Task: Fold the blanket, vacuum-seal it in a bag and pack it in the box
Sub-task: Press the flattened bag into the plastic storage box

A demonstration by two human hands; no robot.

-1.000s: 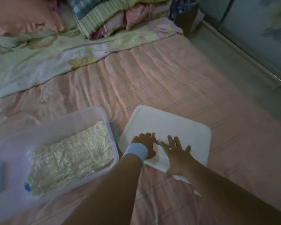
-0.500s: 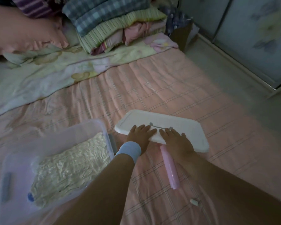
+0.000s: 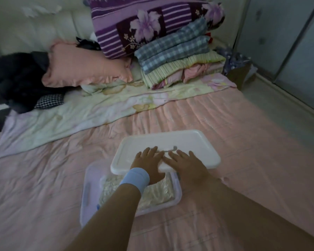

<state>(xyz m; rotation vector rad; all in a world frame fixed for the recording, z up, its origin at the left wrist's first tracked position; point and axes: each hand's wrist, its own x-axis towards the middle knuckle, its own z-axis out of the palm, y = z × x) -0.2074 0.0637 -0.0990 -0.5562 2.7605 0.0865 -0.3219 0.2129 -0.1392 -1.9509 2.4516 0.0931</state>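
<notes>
A clear plastic box [image 3: 86, 193] sits on the pink bed in front of me. Inside lies the vacuum-sealed cream blanket [image 3: 159, 193], flat and wrinkled in its bag. The white lid [image 3: 170, 141] hovers tilted over the far half of the box. My left hand [image 3: 149, 160], with a blue wristband, and my right hand [image 3: 186, 164] hold the lid's near edge side by side. Their fingers lie spread on top; the thumbs are hidden beneath the lid.
A stack of folded blankets [image 3: 178, 58], a pink pillow [image 3: 83, 67], a purple floral pillow [image 3: 143, 20] and dark clothes [image 3: 16, 78] line the head of the bed. A floral sheet [image 3: 83, 113] lies across it. Wardrobe doors [image 3: 297, 51] and floor are on the right.
Both hands lifted the lid off the bed to the right of the box and carried it left, over the box. The pink tube that lay under the lid is out of view.
</notes>
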